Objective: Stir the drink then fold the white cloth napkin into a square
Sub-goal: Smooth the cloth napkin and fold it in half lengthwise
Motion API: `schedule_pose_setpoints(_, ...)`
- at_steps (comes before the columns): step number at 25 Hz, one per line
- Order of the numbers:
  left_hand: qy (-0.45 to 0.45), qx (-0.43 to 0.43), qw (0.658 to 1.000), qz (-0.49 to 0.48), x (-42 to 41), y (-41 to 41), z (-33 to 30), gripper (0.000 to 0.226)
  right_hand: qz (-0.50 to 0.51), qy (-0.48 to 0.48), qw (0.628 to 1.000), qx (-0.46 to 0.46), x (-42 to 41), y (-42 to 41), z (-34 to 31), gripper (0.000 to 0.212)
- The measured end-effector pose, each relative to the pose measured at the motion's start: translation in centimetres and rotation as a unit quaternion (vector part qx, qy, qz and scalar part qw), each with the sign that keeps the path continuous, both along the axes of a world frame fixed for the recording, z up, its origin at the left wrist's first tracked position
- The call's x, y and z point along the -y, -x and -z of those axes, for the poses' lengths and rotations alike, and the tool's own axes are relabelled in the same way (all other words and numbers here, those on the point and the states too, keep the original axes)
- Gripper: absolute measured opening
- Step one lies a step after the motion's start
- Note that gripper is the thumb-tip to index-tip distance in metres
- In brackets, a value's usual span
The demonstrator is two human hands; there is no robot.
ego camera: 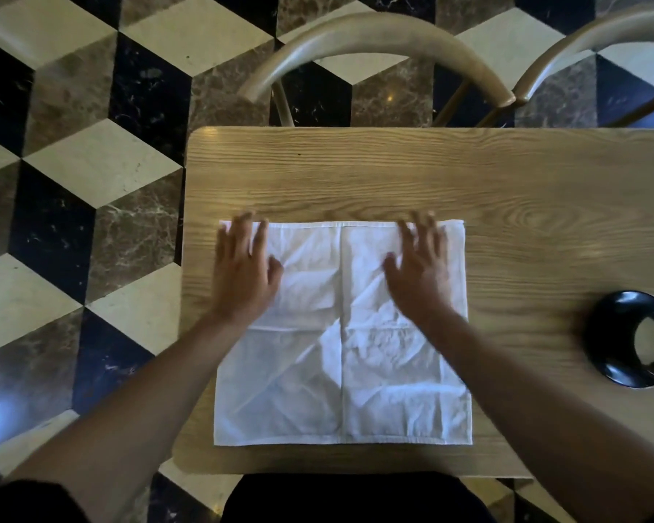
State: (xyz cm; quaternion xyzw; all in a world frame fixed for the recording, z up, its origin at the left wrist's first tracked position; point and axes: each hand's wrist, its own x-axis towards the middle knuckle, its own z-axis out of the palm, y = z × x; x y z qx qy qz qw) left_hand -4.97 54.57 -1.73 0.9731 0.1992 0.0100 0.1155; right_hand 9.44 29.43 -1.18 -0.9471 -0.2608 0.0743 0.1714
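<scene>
**Napkin spread flat, fold yet to begin**

The napkin (342,356) lies open and creased on the near part of the table (393,175), close to its left end. Both hands rest palm-down on the napkin's far half: the left hand (244,271) at the far-left corner, the right hand (418,273) near the far-right. Each grip is spread, fingers splayed flat, pinching nothing. The hands are blurred. A black cup (635,339) sits at the right edge, well apart; its contents are unclear. This looks like smoothing ahead of the first fold. Next, each hand should pinch a far corner and carry it to the near edge, aligning hems.
</scene>
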Motion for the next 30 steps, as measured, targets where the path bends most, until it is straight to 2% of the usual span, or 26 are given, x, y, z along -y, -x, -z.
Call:
schedule_pose_setpoints(4,0.021,-0.052,0.996,0.067,2.7,3.8,3.2,0.063,-0.135,-0.01,0.991,-0.005,-6.8,7.6,2.1,0.055)
schedule_pose_setpoints(7,-0.009,-0.064,0.995,0.07,2.3,3.8,3.6,0.065,-0.142,0.005,0.99,0.008,-8.7,8.8,3.4,0.055)
schedule_pose_setpoints(10,-0.039,-0.069,0.995,0.061,2.3,4.5,4.5,0.068,-0.148,0.037,0.988,0.025,-6.6,8.3,5.3,0.059)
schedule_pose_setpoints(17,-0.042,-0.072,0.995,0.046,2.3,4.7,4.6,0.071,0.033,0.111,0.993,-0.002,7.5,-0.3,4.9,0.082)
schedule_pose_setpoints(22,-0.021,-0.066,0.997,0.045,2.3,4.6,4.2,0.071,0.058,0.098,0.993,0.001,4.5,1.2,3.6,0.077)
schedule_pose_setpoints(26,-0.01,-0.042,0.998,0.047,3.5,4.2,3.4,0.069,-0.041,0.006,0.999,-0.009,-2.1,7.0,2.5,0.071)
schedule_pose_setpoints(30,-0.023,-0.048,0.995,0.08,5.1,7.9,4.2,0.071,-0.127,0.031,0.991,-0.006,-3.4,11.9,4.6,0.072)
